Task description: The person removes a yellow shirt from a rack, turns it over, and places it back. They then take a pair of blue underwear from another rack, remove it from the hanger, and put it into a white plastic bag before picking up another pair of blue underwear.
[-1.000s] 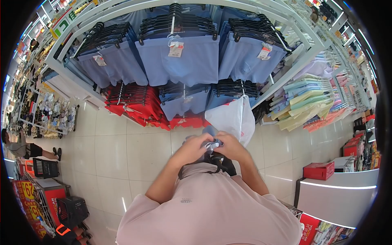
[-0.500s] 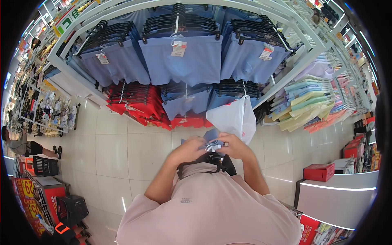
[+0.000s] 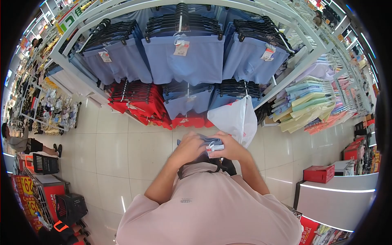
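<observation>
In front of my waist, a blue boxer brief (image 3: 209,141), folded or bunched up, is held between my two hands. My left hand (image 3: 188,148) grips its left side with curled fingers. The right hand (image 3: 229,146) has hold of the other side. A white price tag (image 3: 213,149) with some red print lies at the near side of the garment, close to my right fingers. Just beyond that hand hangs a white plastic bag (image 3: 237,120) at the front of the rack. My hands cover part of the garment.
Ahead stands a white metal rack (image 3: 300,73) with blue boxer briefs (image 3: 183,59) on black hangers and red garments (image 3: 141,104) lower down. Pastel clothes (image 3: 306,102) hang to the right. A counter (image 3: 335,196) stands at lower right; black baskets (image 3: 71,208) and a person (image 3: 24,143) are at left.
The boxer brief has turned in my hands, and its tag now lies flatter and faces up. Both hands remain on it at about the same place.
</observation>
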`<state>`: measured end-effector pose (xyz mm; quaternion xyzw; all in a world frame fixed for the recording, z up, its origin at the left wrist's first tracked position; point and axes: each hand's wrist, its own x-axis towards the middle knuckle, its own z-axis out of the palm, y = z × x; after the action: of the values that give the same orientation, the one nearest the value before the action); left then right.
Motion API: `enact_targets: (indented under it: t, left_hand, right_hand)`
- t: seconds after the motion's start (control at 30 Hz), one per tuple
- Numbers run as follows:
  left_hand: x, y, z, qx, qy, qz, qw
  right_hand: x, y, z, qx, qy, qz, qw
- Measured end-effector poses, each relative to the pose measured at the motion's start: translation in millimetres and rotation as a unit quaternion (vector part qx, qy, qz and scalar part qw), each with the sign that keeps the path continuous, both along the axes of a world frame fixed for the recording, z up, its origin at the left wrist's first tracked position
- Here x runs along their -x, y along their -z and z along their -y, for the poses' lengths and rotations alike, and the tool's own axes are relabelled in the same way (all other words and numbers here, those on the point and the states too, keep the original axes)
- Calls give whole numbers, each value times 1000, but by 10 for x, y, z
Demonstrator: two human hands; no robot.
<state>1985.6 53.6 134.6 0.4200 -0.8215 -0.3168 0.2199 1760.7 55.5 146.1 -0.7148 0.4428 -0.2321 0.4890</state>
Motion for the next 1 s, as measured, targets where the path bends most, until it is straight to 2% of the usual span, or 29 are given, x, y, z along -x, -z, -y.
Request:
enact_targets:
  t: [0.23, 0.33, 0.4, 0.5, 0.6, 0.73, 0.83, 1.0]
  left_hand:
    - [-41, -41, 19, -3, 4, 20, 1000]
    - [-114, -74, 74, -62, 40, -21, 997]
    - [-99, -120, 57, -64, 29, -49, 996]
    - [-39, -107, 32, -71, 9, -82, 994]
    - [64, -123, 10, -64, -6, -93, 994]
    - [63, -173, 24, -67, -3, -50, 996]
    - [19, -115, 48, -45, 20, -109, 993]
    - [-167, -235, 133, -119, 72, -53, 989]
  right_hand:
    - [48, 96, 41, 7, 24, 19, 1000]
    - [130, 86, 76, 6, 25, 37, 999]
    - [159, 55, 87, -9, 21, 58, 998]
    - [113, 13, 92, 70, 22, 73, 995]
    - [88, -31, 39, -45, 33, 53, 997]
    - [93, 44, 42, -73, 48, 56, 995]
    - [142, -26, 53, -96, 51, 65, 992]
    - [250, -94, 84, -81, 46, 111, 990]
